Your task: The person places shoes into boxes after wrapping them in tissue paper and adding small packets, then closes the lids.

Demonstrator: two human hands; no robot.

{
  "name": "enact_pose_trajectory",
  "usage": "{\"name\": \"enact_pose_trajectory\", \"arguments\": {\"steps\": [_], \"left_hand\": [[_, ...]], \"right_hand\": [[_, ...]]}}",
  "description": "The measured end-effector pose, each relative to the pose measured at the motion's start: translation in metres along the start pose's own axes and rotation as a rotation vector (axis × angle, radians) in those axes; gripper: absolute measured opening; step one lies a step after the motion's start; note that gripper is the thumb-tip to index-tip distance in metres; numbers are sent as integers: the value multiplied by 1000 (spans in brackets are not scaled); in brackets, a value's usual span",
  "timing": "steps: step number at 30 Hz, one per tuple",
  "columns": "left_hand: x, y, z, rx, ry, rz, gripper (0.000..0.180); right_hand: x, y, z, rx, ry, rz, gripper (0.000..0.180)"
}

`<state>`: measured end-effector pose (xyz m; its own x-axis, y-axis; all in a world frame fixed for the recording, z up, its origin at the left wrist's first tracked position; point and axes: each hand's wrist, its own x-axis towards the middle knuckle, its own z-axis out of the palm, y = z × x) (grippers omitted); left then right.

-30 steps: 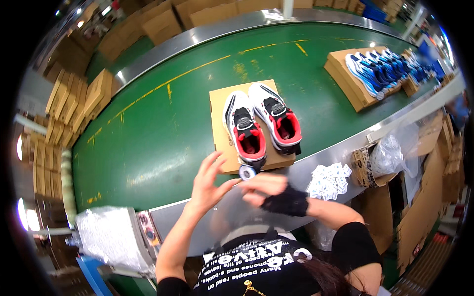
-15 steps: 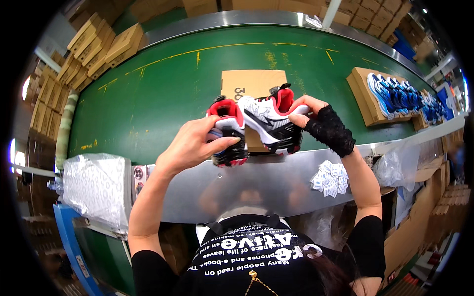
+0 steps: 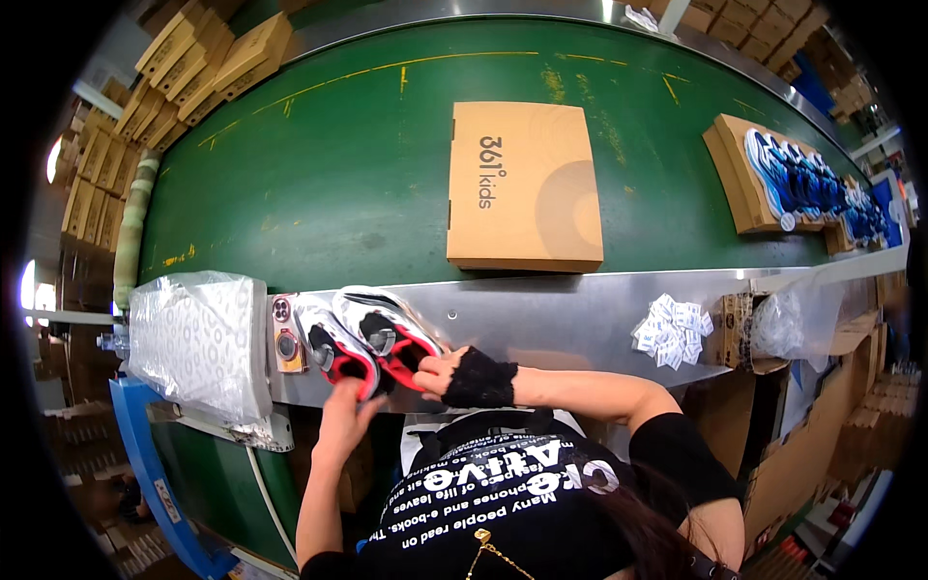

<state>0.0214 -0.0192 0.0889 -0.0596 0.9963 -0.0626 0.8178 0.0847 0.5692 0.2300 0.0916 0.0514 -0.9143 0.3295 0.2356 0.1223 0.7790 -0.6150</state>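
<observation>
Two white, black and red children's sneakers lie side by side on the metal ledge, toes pointing away from me. At the heel of the left sneaker (image 3: 333,343) is my left hand (image 3: 343,416), its thumb and fingers about the heel edge. My right hand (image 3: 449,375), in a black fingerless glove, pinches the red-lined collar of the right sneaker (image 3: 387,333). Beyond them a closed brown shoebox (image 3: 541,179) sits on the green conveyor belt (image 3: 338,174). The undersides of both shoes are hidden.
Left of the sneakers are a phone (image 3: 288,333) and a plastic-wrapped stack of patterned paper (image 3: 198,343). Small white packets (image 3: 674,332) lie on the metal ledge (image 3: 556,314) at right. Blue sneakers (image 3: 783,174) stand on boxes far right; shoeboxes (image 3: 208,58) are stacked far left.
Both hands have brought the sneakers from in front of the shoebox down and left onto the ledge beside the phone. The shoebox, partly covered before, is now in full view.
</observation>
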Motion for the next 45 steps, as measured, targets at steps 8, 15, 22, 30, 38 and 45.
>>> {"name": "enact_pose_trajectory", "arguments": {"steps": [8, 15, 22, 30, 38, 45], "left_hand": [[49, 37, -43, -516, -6, -97, 21], [151, 59, 33, -394, 193, 244, 48], [182, 72, 63, -514, -205, 180, 62], [210, 42, 53, -606, 150, 100, 50], [199, -45, 33, 451, -210, 126, 29], [162, -29, 8, 246, 126, 236, 34]], "right_hand": [[-7, 102, -32, -723, 468, 499, 60], [-8, 95, -54, 105, 794, 430, 48], [-25, 89, -46, -669, 806, 538, 56], [-20, 90, -59, -257, 1088, 465, 62], [-189, 161, -71, -25, 1639, 894, 38], [-369, 123, -70, -738, 728, 1681, 24]]}}
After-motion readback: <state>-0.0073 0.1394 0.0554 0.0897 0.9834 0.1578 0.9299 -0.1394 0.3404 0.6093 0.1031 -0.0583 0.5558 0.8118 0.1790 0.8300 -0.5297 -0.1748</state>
